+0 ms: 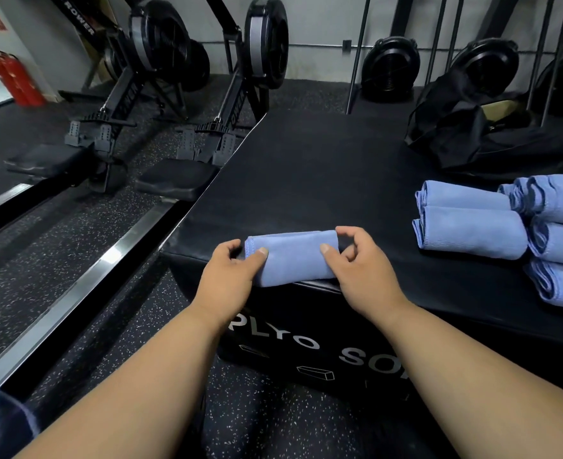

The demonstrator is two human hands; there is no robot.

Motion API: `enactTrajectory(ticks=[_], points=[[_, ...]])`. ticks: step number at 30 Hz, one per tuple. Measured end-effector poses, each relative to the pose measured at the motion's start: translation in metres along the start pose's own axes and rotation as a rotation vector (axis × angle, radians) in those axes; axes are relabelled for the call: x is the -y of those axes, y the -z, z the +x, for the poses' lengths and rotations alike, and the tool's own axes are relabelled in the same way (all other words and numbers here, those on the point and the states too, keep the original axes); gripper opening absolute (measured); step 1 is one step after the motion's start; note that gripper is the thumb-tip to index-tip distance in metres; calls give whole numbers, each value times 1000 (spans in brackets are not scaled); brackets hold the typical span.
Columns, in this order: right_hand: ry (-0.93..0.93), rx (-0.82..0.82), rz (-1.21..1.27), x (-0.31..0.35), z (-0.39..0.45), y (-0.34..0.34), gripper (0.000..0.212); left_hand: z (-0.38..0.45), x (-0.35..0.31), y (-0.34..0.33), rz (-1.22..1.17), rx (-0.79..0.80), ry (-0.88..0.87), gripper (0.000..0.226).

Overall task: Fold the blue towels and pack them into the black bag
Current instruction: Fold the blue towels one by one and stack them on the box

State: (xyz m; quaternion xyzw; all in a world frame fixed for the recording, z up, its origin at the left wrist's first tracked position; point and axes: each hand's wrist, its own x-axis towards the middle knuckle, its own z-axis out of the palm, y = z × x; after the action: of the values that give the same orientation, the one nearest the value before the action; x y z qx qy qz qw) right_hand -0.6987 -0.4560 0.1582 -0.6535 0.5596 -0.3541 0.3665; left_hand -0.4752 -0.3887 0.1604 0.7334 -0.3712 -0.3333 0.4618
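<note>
Meanwhile, at the near corner of a black padded plyo box serving as a bench, a person works on one folded blue towel. The left hand pinches its left end, thumb on top and fingers curled round the edge; the right hand pinches the right end the same way, so both hands are closed on cloth.

By the look of it the towel is light, soft microfibre — limp, not slippery, nothing to break. It should crease easily yet slump open if let go, so taking hold at both ends or along the stitched hem seems the safest way to keep the folds together.

On the right side of the box lies a pile of folded towels: two lie nearer the middle and at least three more run off the frame's edge, so five or more, plus the one in hand. One black bag sits slumped at the far right corner, well apart from the hands — whether its mouth is open cannot be told. Two rowing machines stand on the gym floor to the left.
</note>
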Motion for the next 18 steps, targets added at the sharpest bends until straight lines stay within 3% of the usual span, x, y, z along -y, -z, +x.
enactTrajectory(ticks=[3,8,10,15,18], points=[[-8,-56,-75,1,8,-5,43,9,-7,-2,117,-71,21,75],[4,-53,-95,2,15,-16,53,10,-22,-11,245,-84,-72,65],[-15,-20,-59,1,16,-17,57,10,-26,-14,203,-38,-68,60],[-10,56,177,6,10,-2,46,6,-32,-18,51,23,-55,58],[-17,20,331,6,0,16,44,-5,-43,-33,-6,92,-54,54]])
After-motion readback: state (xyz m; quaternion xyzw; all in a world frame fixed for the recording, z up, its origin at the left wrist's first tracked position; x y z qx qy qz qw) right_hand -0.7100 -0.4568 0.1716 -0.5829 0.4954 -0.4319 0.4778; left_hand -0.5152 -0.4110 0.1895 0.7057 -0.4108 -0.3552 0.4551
